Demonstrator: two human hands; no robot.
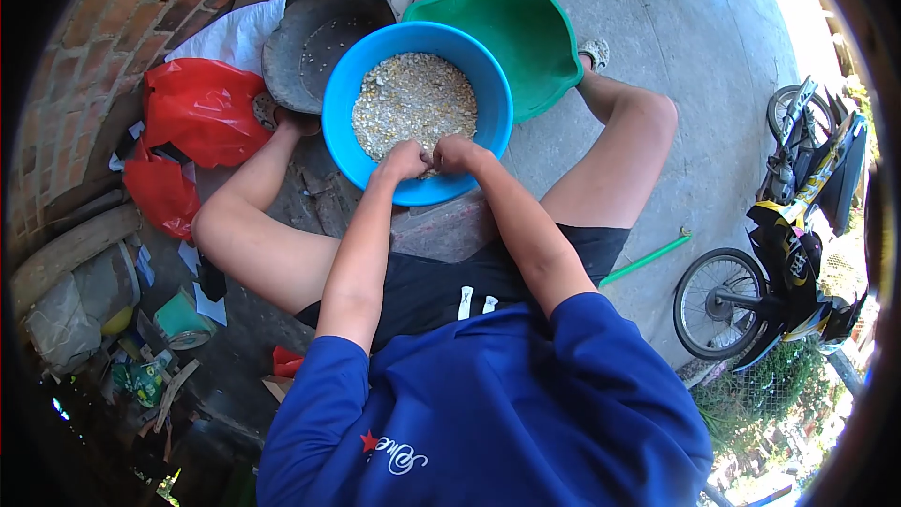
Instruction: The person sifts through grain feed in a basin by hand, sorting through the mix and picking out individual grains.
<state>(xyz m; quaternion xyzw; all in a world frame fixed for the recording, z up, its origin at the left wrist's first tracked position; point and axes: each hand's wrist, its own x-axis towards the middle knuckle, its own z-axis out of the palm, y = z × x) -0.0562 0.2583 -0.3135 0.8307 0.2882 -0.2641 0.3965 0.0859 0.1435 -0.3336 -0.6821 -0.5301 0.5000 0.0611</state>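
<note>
Coarse yellow-and-white grain (413, 99) lies in a round, smooth blue basin (495, 103) between the person's legs (277, 256); at its near side the left hand (404, 161) and right hand (454, 154) rest curled and close together, and whether they grip any grain cannot be told. A dark, worn pan (317, 45) stands beside the basin at far left, a curved green plastic tub (526, 47) at far right. Crumpled red plastic bags (205, 111) lie left; a motorcycle (793, 235) stands well apart, right.
</note>
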